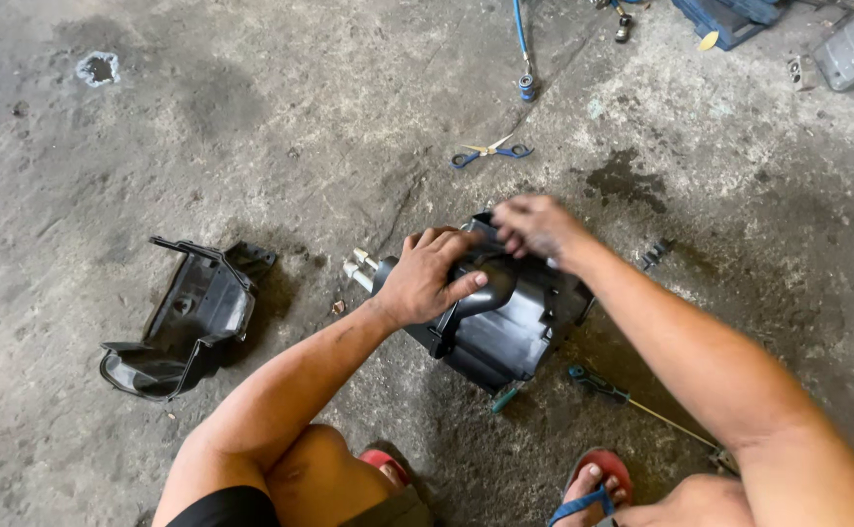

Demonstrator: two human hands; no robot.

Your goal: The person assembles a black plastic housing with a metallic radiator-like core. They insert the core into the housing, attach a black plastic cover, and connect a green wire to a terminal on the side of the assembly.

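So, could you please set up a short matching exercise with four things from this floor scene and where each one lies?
Things:
1. black housing
2. blue-handled pliers
3. detached black cover
4. screwdriver

Places:
A. alone on the concrete, at the picture's left
B. under both hands, left hand and right hand
C. by the sandalled foot, lower right
D. farther off, beyond the hands

Pairs: 1-B, 2-D, 3-A, 4-C

Stained concrete floor (251, 117): black housing (505, 332), cover (188, 322), scissors (492, 152), probably screwdriver (632, 398).
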